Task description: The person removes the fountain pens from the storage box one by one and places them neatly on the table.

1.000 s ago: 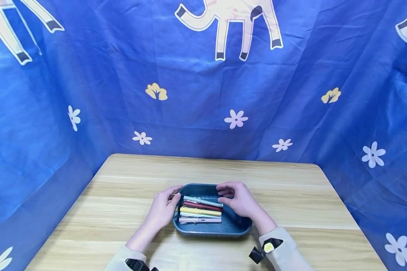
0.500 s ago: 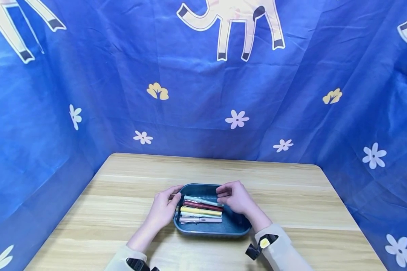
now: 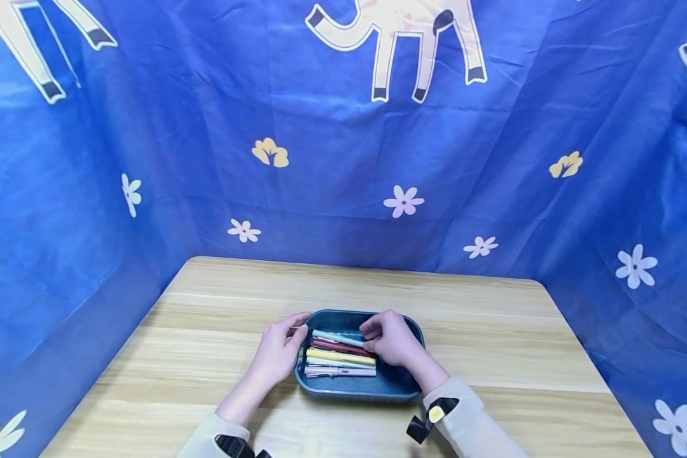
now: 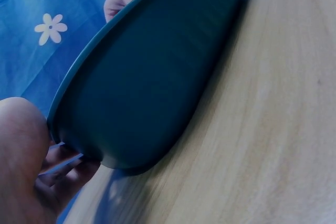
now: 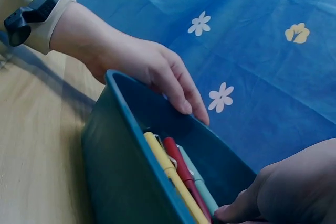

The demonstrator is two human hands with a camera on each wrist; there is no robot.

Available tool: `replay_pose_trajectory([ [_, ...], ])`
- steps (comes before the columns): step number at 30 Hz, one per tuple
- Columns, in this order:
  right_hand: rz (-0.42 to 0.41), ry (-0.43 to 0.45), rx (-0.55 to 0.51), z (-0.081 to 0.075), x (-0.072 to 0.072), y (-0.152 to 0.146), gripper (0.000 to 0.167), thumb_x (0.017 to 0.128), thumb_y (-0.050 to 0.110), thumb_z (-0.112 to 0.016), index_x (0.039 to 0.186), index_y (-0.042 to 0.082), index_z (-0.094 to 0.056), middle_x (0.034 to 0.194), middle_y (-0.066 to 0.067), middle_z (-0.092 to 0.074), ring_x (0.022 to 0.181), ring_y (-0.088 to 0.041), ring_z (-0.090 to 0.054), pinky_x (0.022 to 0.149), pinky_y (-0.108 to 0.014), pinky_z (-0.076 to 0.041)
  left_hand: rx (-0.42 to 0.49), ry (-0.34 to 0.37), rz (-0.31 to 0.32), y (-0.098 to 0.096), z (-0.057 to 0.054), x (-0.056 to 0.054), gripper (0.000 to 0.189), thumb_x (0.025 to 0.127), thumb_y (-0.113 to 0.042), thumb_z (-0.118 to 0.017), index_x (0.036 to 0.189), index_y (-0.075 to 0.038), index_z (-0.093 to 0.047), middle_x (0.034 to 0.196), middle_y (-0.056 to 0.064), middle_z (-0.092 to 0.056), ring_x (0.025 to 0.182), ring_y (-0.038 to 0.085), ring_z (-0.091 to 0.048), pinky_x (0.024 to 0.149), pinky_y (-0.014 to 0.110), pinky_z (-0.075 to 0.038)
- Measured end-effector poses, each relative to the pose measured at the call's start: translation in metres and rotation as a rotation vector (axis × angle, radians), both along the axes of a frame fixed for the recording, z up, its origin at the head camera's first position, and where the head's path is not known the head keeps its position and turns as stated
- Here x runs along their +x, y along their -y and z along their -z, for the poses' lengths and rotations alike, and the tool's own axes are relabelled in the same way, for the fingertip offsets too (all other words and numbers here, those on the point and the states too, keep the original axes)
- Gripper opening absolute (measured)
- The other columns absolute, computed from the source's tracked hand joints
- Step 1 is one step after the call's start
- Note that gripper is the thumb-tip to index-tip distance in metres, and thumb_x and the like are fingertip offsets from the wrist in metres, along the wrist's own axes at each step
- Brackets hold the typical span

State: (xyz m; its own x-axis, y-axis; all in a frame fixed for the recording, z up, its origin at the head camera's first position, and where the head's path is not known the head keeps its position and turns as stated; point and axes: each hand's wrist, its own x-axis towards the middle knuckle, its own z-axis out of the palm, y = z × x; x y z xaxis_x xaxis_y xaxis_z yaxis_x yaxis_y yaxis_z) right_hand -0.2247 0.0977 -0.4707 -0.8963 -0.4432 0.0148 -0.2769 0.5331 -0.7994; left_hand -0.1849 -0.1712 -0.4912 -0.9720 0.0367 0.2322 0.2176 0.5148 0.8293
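Note:
A dark teal plastic basket [image 3: 397, 389] stands on the table, with several pens lying side by side in its left part. They include a light teal pen [image 3: 336, 338], a dark red pen [image 3: 338, 346], a yellow pen [image 3: 340, 357] and a pale purple pen [image 3: 349, 372]. My left hand [image 3: 279, 346] grips the basket's left end, its thumb at the rim and its fingers on the outside. Inside the basket, my right hand [image 3: 394, 338] has its thumb at the light teal pen's right end. Whether its fingers pinch that pen is hidden.
The pale wooden table [image 3: 492, 356] extends around the basket on all sides. A blue curtain [image 3: 320, 191] printed with flowers and animals hangs behind the table and along both sides. Each wrist carries a small black camera [image 3: 420, 428].
My right hand has moved slightly left and down, onto the right end of the light teal pen. My left hand keeps its grip on the basket, and the pens lie as before.

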Motion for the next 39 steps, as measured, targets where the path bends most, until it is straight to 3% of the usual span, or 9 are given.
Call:
replay_pose_trajectory([
  [9, 0.010, -0.021, 0.059, 0.0058, -0.0010, 0.0021, 0.017, 0.089, -0.006, -0.079, 0.105, -0.001, -0.078, 0.094, -0.006, -0.076, 0.087, -0.015, -0.071, 0.080, -0.036, -0.062, 0.015, -0.031, 0.000, -0.0003, 0.0034, -0.0018, 0.033, 0.107, -0.007, -0.060, 0.139, 0.000, -0.067, 0.130, 0.019, -0.071, 0.116, 0.033, -0.071, 0.102, 0.049, -0.056],
  [24, 0.045, -0.058, 0.103, 0.0045, -0.0008, 0.0029, 0.014, 0.094, -0.001, -0.076, 0.106, 0.004, -0.080, 0.099, -0.002, -0.075, 0.092, -0.016, -0.068, 0.085, -0.042, -0.060, 0.017, -0.027, -0.002, 0.0007, 0.0036, -0.0009, 0.034, 0.107, -0.007, -0.059, 0.139, 0.000, -0.067, 0.134, 0.020, -0.069, 0.117, 0.033, -0.070, 0.102, 0.048, -0.056],
  [31, 0.061, -0.077, 0.057, 0.0027, -0.0017, -0.0008, 0.014, 0.093, -0.002, -0.077, 0.106, 0.003, -0.080, 0.100, -0.002, -0.076, 0.093, -0.017, -0.067, 0.084, -0.042, -0.059, 0.017, -0.018, 0.001, 0.0008, 0.0046, -0.0018, 0.035, 0.107, -0.008, -0.059, 0.140, 0.000, -0.066, 0.136, 0.020, -0.068, 0.121, 0.034, -0.068, 0.104, 0.049, -0.054],
  [39, 0.126, -0.077, -0.044, -0.0015, -0.0020, -0.0034, 0.013, 0.091, -0.001, -0.079, 0.104, 0.002, -0.081, 0.093, 0.000, -0.075, 0.078, -0.014, -0.062, 0.072, -0.035, -0.055, 0.024, -0.011, -0.003, 0.0004, 0.0040, -0.0022, 0.035, 0.107, -0.007, -0.059, 0.140, -0.001, -0.066, 0.134, 0.019, -0.069, 0.119, 0.033, -0.069, 0.103, 0.047, -0.055],
])
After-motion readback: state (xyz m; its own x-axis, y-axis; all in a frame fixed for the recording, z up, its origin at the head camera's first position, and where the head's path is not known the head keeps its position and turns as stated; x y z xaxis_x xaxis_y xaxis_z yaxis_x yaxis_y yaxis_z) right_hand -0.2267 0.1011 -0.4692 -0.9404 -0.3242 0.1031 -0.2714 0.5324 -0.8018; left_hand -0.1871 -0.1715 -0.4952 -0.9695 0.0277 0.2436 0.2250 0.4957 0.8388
